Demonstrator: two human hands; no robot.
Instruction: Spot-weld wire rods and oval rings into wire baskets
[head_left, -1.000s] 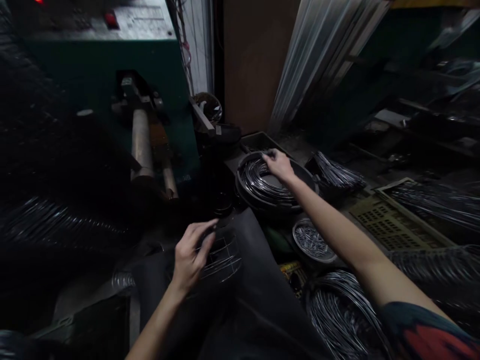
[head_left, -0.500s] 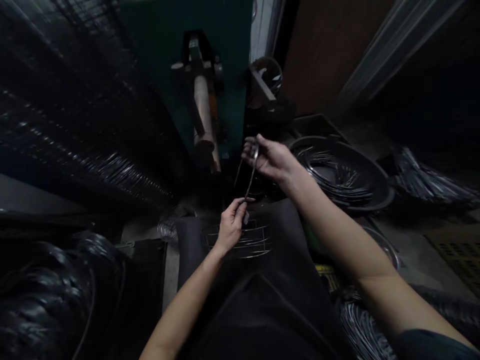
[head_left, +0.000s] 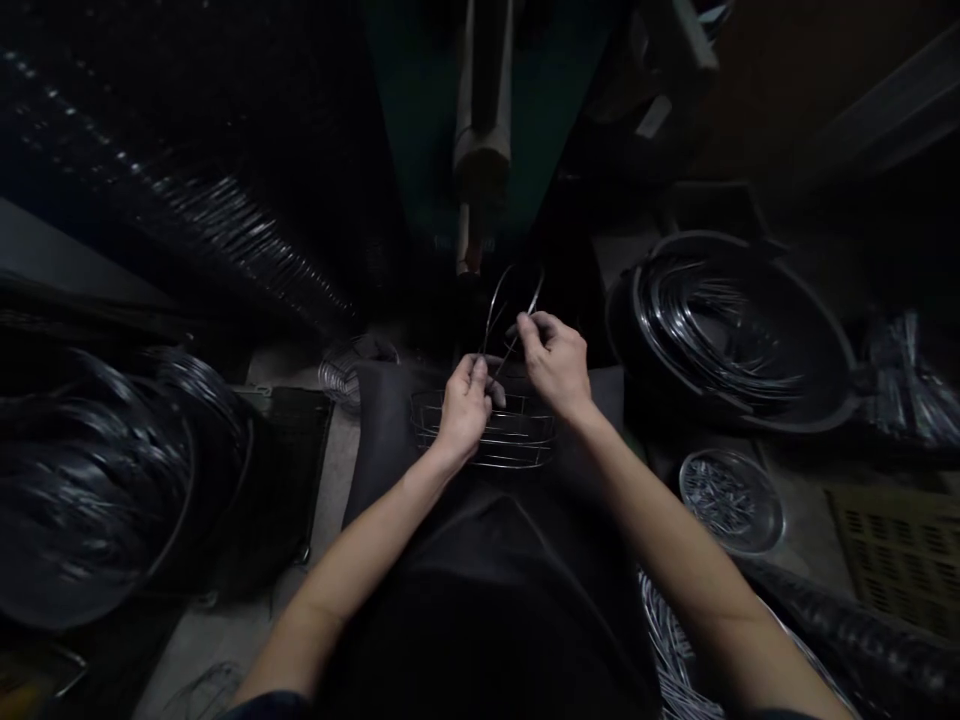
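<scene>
A small wire basket frame [head_left: 517, 440] rests on my dark-clothed lap. My left hand [head_left: 465, 405] lies over its left side, fingers closed, pinching the lower end of a curved wire ring [head_left: 501, 300]. Just to its right, my right hand [head_left: 553, 362] pinches the same thin wire near its other end. The wire loops upward between the two hands, above the basket's far rim. Both hands nearly touch each other.
A black tub [head_left: 739, 330] of coiled wire rings stands at the right, a round metal dish [head_left: 731, 490] of small pieces below it. Wire bundles [head_left: 82, 480] lie at the left. A green machine with a roller [head_left: 484, 110] is ahead. Stacked mesh [head_left: 225, 220] fills the upper left.
My right hand left the black tub with a wire ring and came down to my lap. My left hand took hold of the ring's other end. The view tilted down.
</scene>
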